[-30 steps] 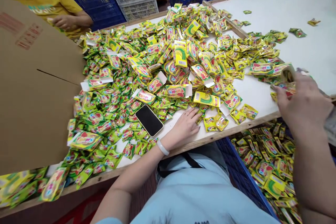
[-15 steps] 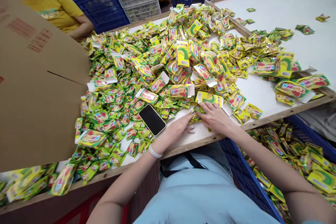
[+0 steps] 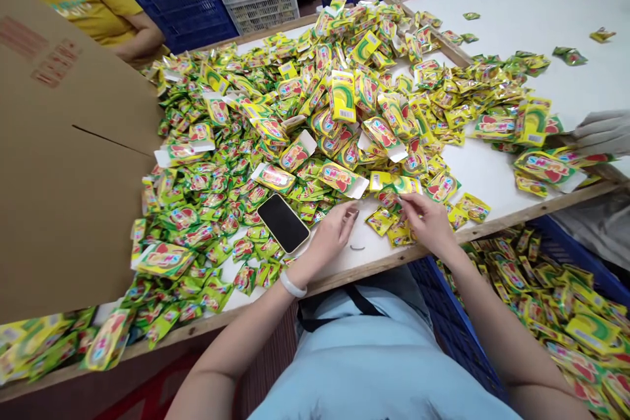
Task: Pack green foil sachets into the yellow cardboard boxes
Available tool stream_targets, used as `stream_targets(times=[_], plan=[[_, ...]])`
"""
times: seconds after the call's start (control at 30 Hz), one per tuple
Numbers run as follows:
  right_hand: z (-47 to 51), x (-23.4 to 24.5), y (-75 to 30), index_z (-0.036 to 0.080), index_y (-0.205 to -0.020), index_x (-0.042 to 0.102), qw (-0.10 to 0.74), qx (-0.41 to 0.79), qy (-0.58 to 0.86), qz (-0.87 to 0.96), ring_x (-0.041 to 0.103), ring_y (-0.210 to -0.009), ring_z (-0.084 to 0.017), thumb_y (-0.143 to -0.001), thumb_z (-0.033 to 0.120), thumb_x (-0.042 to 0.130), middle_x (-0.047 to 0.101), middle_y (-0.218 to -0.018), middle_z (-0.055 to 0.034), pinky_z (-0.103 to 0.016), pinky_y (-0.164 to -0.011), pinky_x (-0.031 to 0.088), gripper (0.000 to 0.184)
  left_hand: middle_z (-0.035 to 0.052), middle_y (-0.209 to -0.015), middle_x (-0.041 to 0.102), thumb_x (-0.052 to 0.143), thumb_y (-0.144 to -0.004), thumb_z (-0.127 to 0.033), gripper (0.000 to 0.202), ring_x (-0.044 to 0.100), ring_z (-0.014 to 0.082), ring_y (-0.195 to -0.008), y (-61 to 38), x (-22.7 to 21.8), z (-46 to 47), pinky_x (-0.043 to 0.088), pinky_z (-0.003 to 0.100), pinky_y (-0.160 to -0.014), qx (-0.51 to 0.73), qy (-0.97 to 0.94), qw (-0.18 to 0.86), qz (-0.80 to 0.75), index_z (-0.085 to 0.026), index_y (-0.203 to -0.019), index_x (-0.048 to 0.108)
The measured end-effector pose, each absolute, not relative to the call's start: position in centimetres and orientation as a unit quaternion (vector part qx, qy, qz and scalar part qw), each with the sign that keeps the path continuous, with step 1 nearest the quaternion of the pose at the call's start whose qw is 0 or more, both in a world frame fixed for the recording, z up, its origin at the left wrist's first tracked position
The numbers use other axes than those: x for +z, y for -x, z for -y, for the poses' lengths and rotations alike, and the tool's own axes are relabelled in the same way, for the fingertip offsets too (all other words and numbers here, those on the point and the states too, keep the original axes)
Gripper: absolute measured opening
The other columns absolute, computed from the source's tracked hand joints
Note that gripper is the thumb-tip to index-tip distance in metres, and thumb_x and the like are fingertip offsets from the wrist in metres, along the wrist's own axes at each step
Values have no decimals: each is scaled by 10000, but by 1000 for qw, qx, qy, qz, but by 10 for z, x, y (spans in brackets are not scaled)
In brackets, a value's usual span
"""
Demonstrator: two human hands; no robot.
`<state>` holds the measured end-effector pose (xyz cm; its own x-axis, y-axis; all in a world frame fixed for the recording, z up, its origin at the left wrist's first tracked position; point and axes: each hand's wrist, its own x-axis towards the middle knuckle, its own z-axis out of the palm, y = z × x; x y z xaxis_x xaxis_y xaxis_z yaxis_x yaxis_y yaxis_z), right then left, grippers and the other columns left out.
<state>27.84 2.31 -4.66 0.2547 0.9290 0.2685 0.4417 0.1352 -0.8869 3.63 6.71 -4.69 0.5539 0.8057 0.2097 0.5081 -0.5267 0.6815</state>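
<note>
In the head view, both hands work at the lower centre of the frame, at the near edge of the white counter (image 3: 492,170). The left hand (image 3: 331,235) rests on the bare counter just right of a black phone (image 3: 283,223), its fingers loosely curled with the tips close together; whether it grips anything I cannot tell. A white bracelet (image 3: 292,286) circles its wrist. The right hand (image 3: 427,222) sits just beside it, fingers pinched narrowly over small green-and-yellow sachets (image 3: 388,226) lying on the counter, touching them at the tips. Between the 2 hands a small dark mark shows on the bare surface. A large heap of the same sachets and flat printed cartons (image 3: 339,177) spreads across the centre and upper part of the frame. A big brown cardboard box (image 3: 63,164) fills the left side. At the lower right, below the counter edge, a blue crate (image 3: 443,308) holds more sachets and cartons. At the upper left sits a person in a yellow shirt (image 3: 83,0); at the right edge a gloved hand (image 3: 603,132) of another person rests on cartons.
</note>
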Motion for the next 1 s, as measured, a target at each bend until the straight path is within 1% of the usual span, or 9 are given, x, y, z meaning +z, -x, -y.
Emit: stream_targets(times=[0.1, 0.2, 0.27, 0.33, 0.43, 0.63, 0.8, 0.9, 1.0], plan=[[-20, -40, -286, 217, -863, 667, 565, 349, 600, 446, 531, -434, -145, -820, 506, 700, 596, -535, 26, -265, -429, 429, 294, 139, -1096, 660, 494, -987, -351, 263, 637, 262, -1020, -53, -41, -62, 519, 429, -910, 209, -851, 261, -405, -157, -1132, 595], [-15, -37, -290, 213, -820, 669, 544, 449, 577, 412, 448, -416, -100, -745, 553, 765, 568, -547, 44, -228, -394, 356, 361, 149, -1055, 627, 641, -898, -391, 273, 601, 306, -1008, -70, -45, -60, 500, 475, -888, 172, -849, 258, -427, -149, -1017, 595], [-11, -39, -288, 214, -810, 698, 514, 471, 567, 438, 549, -546, -125, -729, 575, 769, 632, -680, 5, -247, -486, 445, 376, 128, -1032, 621, 673, -865, -299, 181, 590, 297, -1015, -76, -48, -61, 486, 474, -903, 192, -824, 315, -431, -164, -936, 575], [-8, -43, -283, 222, -797, 730, 497, 434, 573, 486, 649, -873, -202, -723, 588, 766, 682, -934, -61, -314, -721, 533, 376, 91, -991, 634, 620, -868, -194, 89, 613, 250, -969, -76, -49, -63, 497, 428, -889, 218, -793, 382, -420, -177, -923, 552], [-7, -49, -277, 221, -808, 750, 472, 387, 579, 541, 583, -1159, -271, -761, 591, 728, 663, -1147, -101, -372, -916, 494, 373, 42, -927, 646, 529, -915, -188, 44, 658, 171, -813, -66, -44, -64, 542, 319, -757, 228, -767, 457, -389, -182, -958, 518], [-6, -44, -269, 199, -886, 694, 420, 381, 565, 599, 644, -716, -191, -911, 503, 584, 705, -784, -38, -302, -677, 506, 324, 27, -916, 598, 439, -988, -456, 273, 673, 157, -745, -49, -31, -61, 564, 287, -644, 221, -674, 618, -340, -194, -997, 515], [0, -33, -264, 212, -905, 663, 432, 302, 552, 646, 663, -880, -226, -948, 423, 555, 690, -938, -83, -332, -731, 534, 241, 29, -903, 621, 579, -917, -512, 344, 628, 156, -710, -50, -28, -54, 529, 295, -648, 231, -678, 598, -360, -191, -1033, 538], [5, -26, -262, 227, -1160, 587, 436, 361, 532, 630, 646, -1005, -228, -908, 427, 628, 652, -1141, -106, -334, -769, 549, 324, 19, -854, 623, 608, -911, -471, 291, 590, 159, -708, -48, -19, -44, 491, 288, -647, 203, -731, 542, -361, -190, -979, 568], [9, -19, -263, 219, -1095, 610, 341, 460, 478, 666, 654, -799, -181, -921, 430, 619, 680, -882, -21, -277, -681, 518, 274, 25, -845, 621, 568, -940, -412, 224, 586, 172, -732, -41, -3, -40, 490, 292, -657, 147, -786, 506, -323, -191, -981, 576]])
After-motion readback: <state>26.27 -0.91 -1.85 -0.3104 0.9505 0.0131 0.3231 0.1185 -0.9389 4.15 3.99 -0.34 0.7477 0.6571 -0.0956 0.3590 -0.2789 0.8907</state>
